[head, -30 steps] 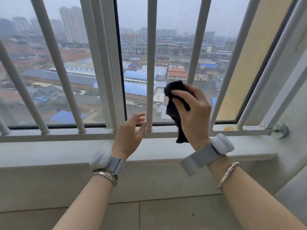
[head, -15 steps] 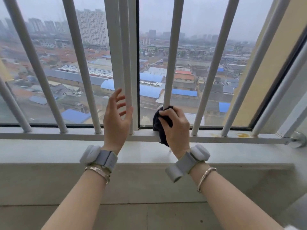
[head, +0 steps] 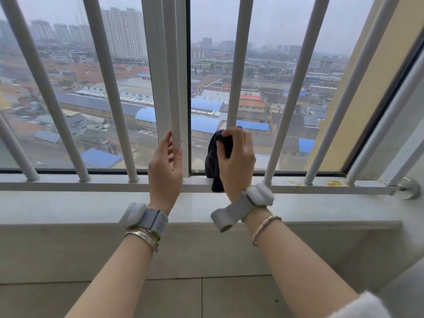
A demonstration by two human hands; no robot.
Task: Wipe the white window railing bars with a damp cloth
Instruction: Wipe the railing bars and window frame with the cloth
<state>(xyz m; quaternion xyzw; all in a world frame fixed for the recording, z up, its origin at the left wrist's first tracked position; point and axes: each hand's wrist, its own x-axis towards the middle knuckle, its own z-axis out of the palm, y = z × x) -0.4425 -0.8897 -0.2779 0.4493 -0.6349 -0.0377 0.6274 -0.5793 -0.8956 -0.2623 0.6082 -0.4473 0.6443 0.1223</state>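
Since a moment ago the left hand (head: 165,167) has closed onto the bar (head: 176,88) left of the wiped bar (head: 237,65). On that bar's base, the right hand (head: 237,161) grips the cloth (head: 212,161), soft and limp, best bunched.

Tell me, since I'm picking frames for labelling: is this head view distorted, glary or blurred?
Head view: wide-angle bend fans the straight railing bars outward toward the edges; flat, overcast light, no hard shadows or glare; distant city hazy; both hands, the left hand and the right hand gripping the dark cloth, look sharp.
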